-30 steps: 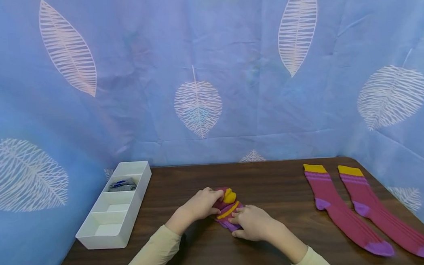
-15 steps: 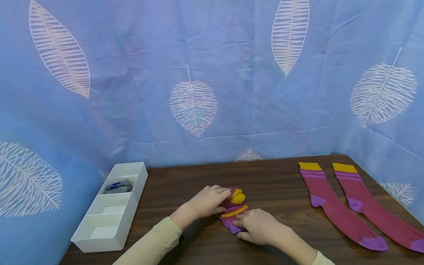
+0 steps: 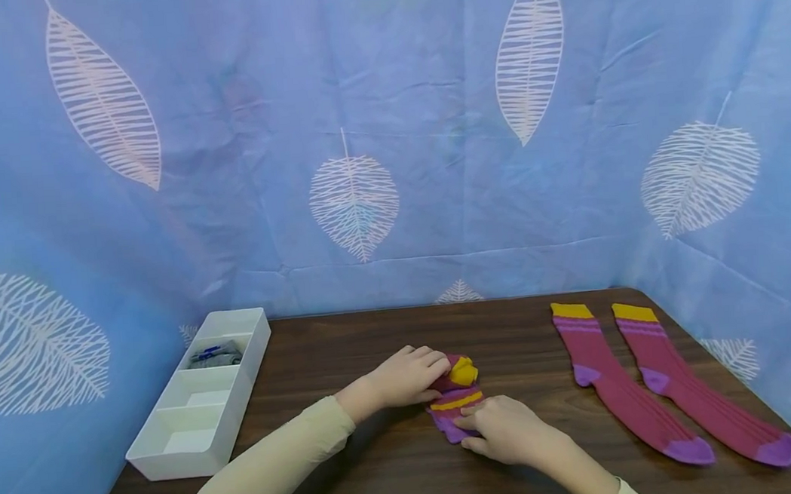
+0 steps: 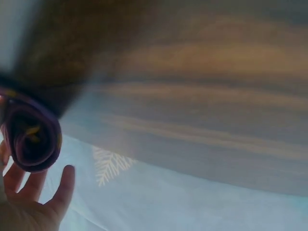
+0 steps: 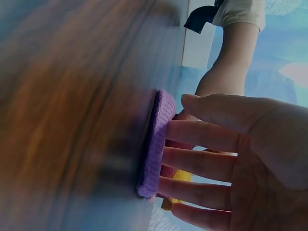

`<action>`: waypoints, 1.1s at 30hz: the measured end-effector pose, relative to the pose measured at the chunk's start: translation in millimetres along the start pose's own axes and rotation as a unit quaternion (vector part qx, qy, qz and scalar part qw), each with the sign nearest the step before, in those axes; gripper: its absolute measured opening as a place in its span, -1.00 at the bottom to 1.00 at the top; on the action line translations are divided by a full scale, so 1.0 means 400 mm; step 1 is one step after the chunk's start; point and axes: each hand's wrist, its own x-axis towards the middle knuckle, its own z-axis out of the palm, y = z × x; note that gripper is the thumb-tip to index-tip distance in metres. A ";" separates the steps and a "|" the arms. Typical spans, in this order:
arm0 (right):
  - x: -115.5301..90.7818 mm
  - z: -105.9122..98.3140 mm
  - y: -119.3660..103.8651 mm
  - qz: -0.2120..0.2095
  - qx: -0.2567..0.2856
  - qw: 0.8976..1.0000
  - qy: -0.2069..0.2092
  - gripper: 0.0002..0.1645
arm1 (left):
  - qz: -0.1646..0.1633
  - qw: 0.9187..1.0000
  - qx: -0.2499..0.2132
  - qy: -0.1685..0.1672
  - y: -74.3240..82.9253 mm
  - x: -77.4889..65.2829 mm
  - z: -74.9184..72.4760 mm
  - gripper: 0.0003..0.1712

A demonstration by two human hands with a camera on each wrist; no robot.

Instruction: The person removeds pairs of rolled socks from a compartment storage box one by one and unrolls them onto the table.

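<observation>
Between the two hands a maroon, purple and yellow sock bundle [image 3: 463, 371] lies partly rolled up on the table. My left hand [image 3: 409, 376] grips its rolled part from the left, fingers over the top and thumb low on the near side. The left wrist view shows the end of the roll as a spiral, with fingers of the left hand [image 4: 36, 197] around and below it. My right hand [image 3: 511, 427] presses the flat purple near end with extended fingers. In the right wrist view these straight fingers of the right hand [image 5: 216, 163] lie against the purple knit edge [image 5: 158, 144].
At the left stands a white divided box [image 3: 239, 411]; one compartment holds a grey and blue folded cloth item [image 3: 217, 354]. Two matching long socks [image 3: 622, 392] lie flat side by side on the right of the dark wooden table [image 3: 355, 484]. A blue leaf-patterned curtain [image 3: 420, 200] hangs behind.
The whole view has shifted, the box and flat socks appearing farther left. Both hands and the sock bundle have moved somewhat rightward on the table, their hold much the same.
</observation>
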 end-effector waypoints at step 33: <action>-0.075 0.008 0.044 0.037 -0.005 0.999 0.022 -0.62 | 0.033 0.993 0.102 0.042 -0.010 0.180 0.038 -0.59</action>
